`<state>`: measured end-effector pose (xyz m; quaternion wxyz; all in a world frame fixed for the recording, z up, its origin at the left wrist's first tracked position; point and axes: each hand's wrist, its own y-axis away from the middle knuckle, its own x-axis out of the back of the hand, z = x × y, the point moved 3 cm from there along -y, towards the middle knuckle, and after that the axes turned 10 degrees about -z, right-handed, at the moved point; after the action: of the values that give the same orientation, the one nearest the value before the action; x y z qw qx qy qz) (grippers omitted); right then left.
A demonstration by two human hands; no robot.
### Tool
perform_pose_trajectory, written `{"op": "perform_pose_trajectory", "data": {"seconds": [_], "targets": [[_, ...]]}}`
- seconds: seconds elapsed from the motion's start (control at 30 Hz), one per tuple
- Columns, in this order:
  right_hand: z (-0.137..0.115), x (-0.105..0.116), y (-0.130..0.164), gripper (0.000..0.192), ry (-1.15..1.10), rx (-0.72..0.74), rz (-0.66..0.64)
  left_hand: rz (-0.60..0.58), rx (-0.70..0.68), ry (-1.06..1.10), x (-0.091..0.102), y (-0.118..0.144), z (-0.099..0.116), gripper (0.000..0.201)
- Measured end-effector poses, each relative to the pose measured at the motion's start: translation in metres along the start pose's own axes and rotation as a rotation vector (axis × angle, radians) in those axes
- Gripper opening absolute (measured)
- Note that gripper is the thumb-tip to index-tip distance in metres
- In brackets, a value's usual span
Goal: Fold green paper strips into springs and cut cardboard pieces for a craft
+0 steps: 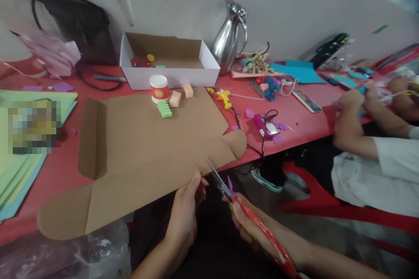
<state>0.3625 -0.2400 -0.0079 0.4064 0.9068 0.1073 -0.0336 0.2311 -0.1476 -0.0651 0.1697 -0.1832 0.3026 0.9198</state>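
Tabletop point(62, 165) — right fingers point(240, 214) hold one pair of scissors point(262, 226), left point(195, 182) apparently one cardboard sheet point(137, 148).

The scissors point(252, 217) are red-handled and silver-bladed, the cardboard point(144, 144) brown, the table point(314, 133) red, the cup point(159, 91) red-banded white, the glue gun point(225, 99) yellow, and the jug point(225, 37) silver.
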Motion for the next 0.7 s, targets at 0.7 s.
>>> {"op": "perform_pose_trajectory", "data": {"seconds": [0.7], "targets": [[-0.022, -0.006, -0.008, 0.052, 0.201, 0.062, 0.108, -0.005, -0.057, -0.049, -0.005, 0.000, 0.010, 0.051]]}}
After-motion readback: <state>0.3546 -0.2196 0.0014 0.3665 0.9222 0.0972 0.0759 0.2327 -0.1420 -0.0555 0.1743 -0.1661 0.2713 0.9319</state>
